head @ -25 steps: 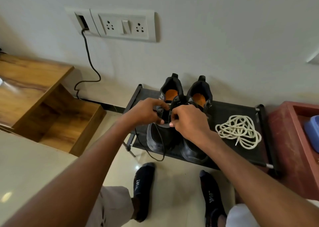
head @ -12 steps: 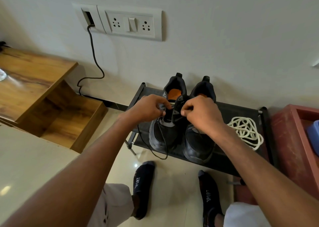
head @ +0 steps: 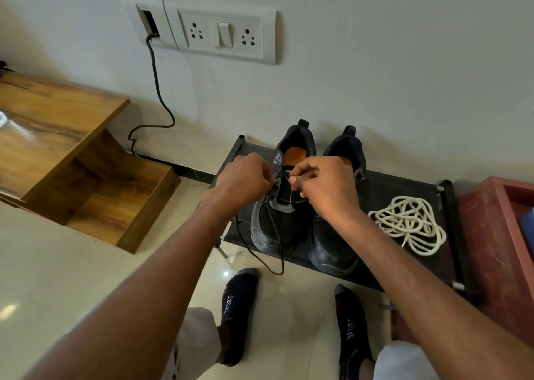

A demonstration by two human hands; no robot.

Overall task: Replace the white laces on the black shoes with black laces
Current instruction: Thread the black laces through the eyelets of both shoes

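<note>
Two black shoes with orange insoles stand side by side on a low black rack (head: 404, 190), toes toward me. My left hand (head: 241, 178) and my right hand (head: 325, 187) meet over the eyelets of the left shoe (head: 273, 226), each with curled fingers pinching a thin black lace (head: 267, 259). A loop of that lace hangs off the rack's front edge. The right shoe (head: 332, 246) is partly hidden under my right wrist. A heap of white laces (head: 410, 223) lies on the rack to the right.
A wooden stepped cabinet (head: 72, 160) stands at the left. A red box (head: 497, 246) sits right of the rack. A switch plate (head: 222, 32) with a black cable (head: 157, 90) is on the wall. My socked feet (head: 239, 307) are on the tiled floor.
Both hands have stayed at the left shoe's eyelets, shifting slightly up toward the tongue. The view has dropped a little; the hanging lace loop still dangles at the front.
</note>
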